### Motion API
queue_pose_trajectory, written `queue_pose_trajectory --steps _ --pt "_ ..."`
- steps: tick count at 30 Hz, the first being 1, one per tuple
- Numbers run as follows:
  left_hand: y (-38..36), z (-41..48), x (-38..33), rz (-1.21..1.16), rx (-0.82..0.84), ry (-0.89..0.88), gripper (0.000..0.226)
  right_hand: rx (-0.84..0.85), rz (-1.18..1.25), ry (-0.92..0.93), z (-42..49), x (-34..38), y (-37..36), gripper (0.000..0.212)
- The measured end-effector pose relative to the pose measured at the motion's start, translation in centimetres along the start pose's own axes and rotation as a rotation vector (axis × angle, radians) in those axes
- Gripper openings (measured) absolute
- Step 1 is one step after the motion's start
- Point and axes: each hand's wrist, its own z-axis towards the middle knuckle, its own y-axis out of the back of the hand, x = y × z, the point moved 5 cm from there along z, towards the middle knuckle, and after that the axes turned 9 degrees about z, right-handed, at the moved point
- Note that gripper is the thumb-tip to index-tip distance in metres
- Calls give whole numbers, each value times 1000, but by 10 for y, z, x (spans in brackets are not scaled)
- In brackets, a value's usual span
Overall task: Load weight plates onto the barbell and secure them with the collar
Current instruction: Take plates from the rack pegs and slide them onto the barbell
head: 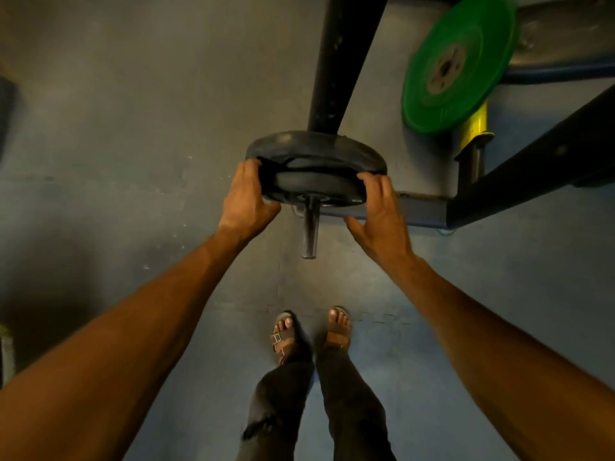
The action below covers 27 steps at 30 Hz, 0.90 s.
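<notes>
black round weight plates (316,161) sit stacked on the steel barbell sleeve (310,227), its bare end poking out toward you. your left hand (244,197) and right hand (379,211) clamp the front plate's opposite edges, above your sandalled feet (311,331).

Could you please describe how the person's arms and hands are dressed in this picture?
Both forearms are bare up to the frame edge, with no sleeves in view. The left hand and the right hand wear no gloves, and no rings, watch or wristbands show on them.
</notes>
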Motion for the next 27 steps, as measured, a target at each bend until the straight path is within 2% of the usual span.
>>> queue_pose_trajectory --steps 4,7,12,19,23,27 --pt "-1 -3 6 150 73 -85 45 -4 -120 91 3 5 -2 60" --pt "-11 -19 16 159 159 -129 34 41 -123 140 -1 10 -13 42" --pt "-17 -47 29 137 210 -78 21 134 0 185 -30 12 -22 44" --pt "-14 -166 25 69 296 -61 26 262 126 17 -137 15 -9 36" --pt "11 -240 9 -21 258 -18 33 339 144 -66 -202 33 21 47" --pt "44 -300 -24 -105 234 -7 38 280 152 -114 -267 64 70 48"
